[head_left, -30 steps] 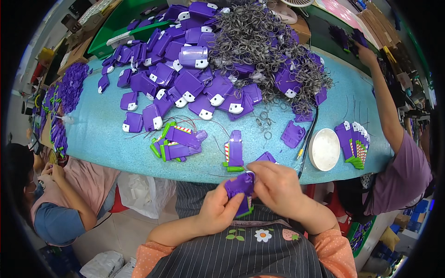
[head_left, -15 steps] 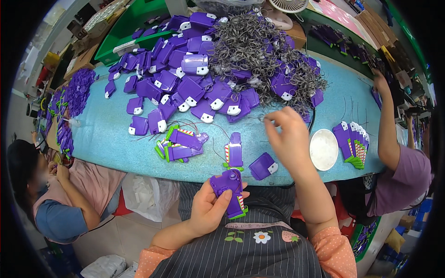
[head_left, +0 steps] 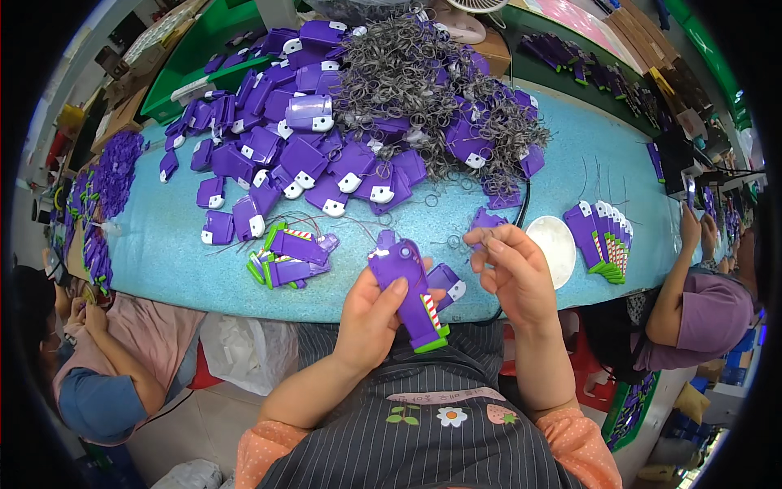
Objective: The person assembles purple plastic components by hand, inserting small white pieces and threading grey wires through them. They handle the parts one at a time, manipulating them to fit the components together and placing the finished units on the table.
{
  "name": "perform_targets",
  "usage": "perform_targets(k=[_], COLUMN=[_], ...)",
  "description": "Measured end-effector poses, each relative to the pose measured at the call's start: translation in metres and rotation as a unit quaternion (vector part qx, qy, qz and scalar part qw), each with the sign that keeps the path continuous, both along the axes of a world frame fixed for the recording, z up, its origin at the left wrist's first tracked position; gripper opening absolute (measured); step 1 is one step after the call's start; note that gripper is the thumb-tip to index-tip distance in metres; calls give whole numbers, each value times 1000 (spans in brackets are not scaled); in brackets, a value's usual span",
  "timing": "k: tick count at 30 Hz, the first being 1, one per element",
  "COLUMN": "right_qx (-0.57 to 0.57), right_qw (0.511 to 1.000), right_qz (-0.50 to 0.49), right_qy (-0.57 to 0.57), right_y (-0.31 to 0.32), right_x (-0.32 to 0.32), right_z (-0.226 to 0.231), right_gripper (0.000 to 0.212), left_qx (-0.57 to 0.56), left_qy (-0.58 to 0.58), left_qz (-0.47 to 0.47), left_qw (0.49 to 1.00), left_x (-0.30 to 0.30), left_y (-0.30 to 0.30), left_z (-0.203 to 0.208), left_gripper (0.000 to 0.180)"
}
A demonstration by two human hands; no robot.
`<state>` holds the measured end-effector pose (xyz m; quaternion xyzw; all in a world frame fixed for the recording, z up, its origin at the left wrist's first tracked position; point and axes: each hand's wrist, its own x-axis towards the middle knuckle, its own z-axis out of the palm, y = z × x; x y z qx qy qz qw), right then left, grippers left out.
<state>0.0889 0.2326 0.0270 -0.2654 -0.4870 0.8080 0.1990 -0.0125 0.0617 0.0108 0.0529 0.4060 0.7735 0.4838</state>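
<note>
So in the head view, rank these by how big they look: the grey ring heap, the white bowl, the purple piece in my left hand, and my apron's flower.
1. Grey ring heap
2. Purple piece and white bowl, unranked: the piece looks longer but is nearer the camera
3. Flower

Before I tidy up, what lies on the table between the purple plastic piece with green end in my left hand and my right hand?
The head view shows a partly hidden, white-cornered purple plastic cover on the blue table there.
</note>
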Motion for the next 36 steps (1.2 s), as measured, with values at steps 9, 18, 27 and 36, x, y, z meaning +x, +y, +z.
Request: perform_targets(k=[9,18,27,36], right_qx=[637,531,212,90], right_qw=[725,819,971,978], right_qz=[-58,-146,108,183], right_qy=[-257,-160,20,-49], right_y=[41,14,-41,-29], right_x=[64,70,36,45], right_z=[19,38,20,18], right_gripper=[10,6,4,15], left_qx=[6,4,18,-31], left_qy=[16,62,94,138], left_qz=[-151,-127,-154,-268], left_qw=[988,990,983,953], left_x=[1,16,25,20], left_y=[-24,-25,-28,-31], left_z=[3,18,27,20], left_gripper=[32,36,36,34])
